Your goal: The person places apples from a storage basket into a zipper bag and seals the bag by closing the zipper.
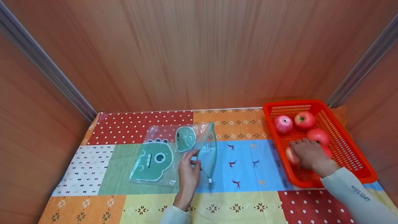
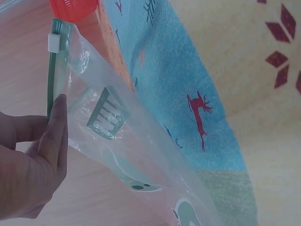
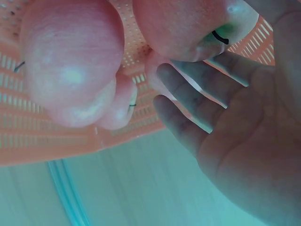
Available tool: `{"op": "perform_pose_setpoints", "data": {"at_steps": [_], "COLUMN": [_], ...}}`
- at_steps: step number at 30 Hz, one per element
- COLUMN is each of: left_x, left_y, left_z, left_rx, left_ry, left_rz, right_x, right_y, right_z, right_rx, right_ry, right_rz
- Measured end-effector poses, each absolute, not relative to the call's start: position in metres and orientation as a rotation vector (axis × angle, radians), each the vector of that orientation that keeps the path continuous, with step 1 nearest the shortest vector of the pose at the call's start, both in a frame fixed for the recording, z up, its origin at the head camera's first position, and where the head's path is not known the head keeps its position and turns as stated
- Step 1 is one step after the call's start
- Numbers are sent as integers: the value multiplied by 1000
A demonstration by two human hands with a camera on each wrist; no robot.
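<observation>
A clear slider zip bag (image 1: 157,160) with green monster prints lies on the patchwork cloth, its green-edged mouth spread apart toward the right. My left hand (image 1: 189,171) pinches one side of that mouth between thumb and fingers. The white slider (image 2: 54,43) sits at one end of the green zip strip. Over in the red basket, my right hand (image 1: 309,155) grips a red apple (image 1: 292,156) from above. In the right wrist view the fingers reach behind this apple (image 3: 183,28), the thumb on its other side; some fingertips are hidden by it.
The red plastic basket (image 1: 351,152) stands at the right, with several more apples (image 1: 283,124) inside. Its slotted walls rise around them. A patchwork tablecloth (image 1: 242,174) covers the table, and wood-grain panels (image 1: 199,56) enclose the back and both sides.
</observation>
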State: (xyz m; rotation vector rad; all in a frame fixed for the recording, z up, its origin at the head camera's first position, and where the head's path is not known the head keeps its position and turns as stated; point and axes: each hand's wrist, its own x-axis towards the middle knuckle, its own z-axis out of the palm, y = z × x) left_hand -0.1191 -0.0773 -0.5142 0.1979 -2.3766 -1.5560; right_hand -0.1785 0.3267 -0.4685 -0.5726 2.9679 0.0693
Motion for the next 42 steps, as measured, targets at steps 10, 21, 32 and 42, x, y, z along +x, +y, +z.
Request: {"op": "perform_pose_setpoints", "data": {"at_steps": [10,21,32,42], "left_x": [-119,-121,-125,-131], "left_y": [-78,-77,-77,-75], "left_z": [-516,-517,-517,-518], "left_rx": [227,222,210,197], "left_ry": [-2400,-2393,-2418,-2465], "left_rz": [-1547,-1559,-1590,-1505], "right_x": [-174,-171,-166,-160], "right_y": [332,335,333,313], "right_z": [-457,-440,-416,-400], "right_rx": [-589,-614,-639,-670], "right_ry": [3059,3128,3244,3287], "right_rz": [70,-43,-107,-108]}}
